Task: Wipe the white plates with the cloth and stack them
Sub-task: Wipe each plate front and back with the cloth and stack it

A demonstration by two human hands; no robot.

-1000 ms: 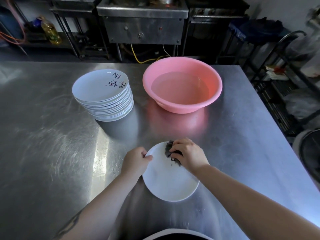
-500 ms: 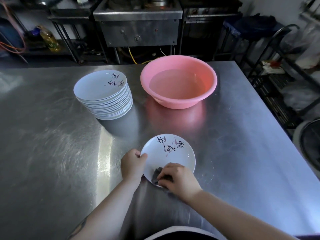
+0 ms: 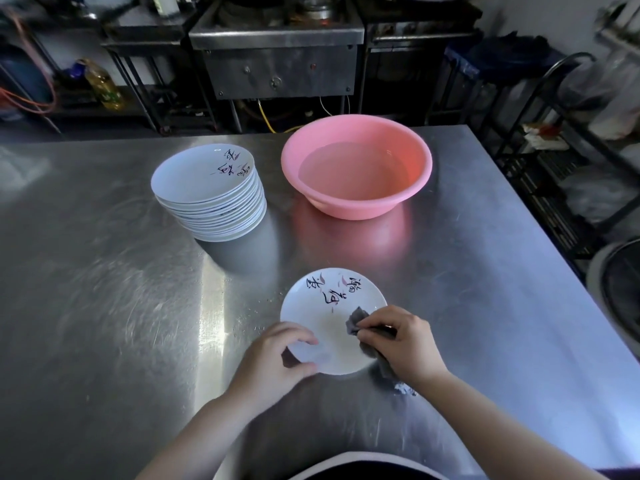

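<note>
A white plate [image 3: 329, 313] with dark brush lettering lies flat on the steel table near me. My left hand [image 3: 273, 362] pinches its near left rim between thumb and fingers. My right hand [image 3: 405, 344] grips a dark grey cloth [image 3: 356, 322] and presses it on the plate's right side; part of the cloth trails off the rim onto the table. A tall stack of matching white plates [image 3: 211, 195] stands further back on the left.
A pink basin [image 3: 356, 168] holding water sits behind the plate, right of the stack. The steel table [image 3: 104, 306] spreads wide to the left. Its right edge drops off beside dark racks and bags. Cooking equipment stands behind the table.
The cloth in my right hand slid from the plate's near edge to its right side. My left hand shifted along the near left rim. The plate stays lettering up.
</note>
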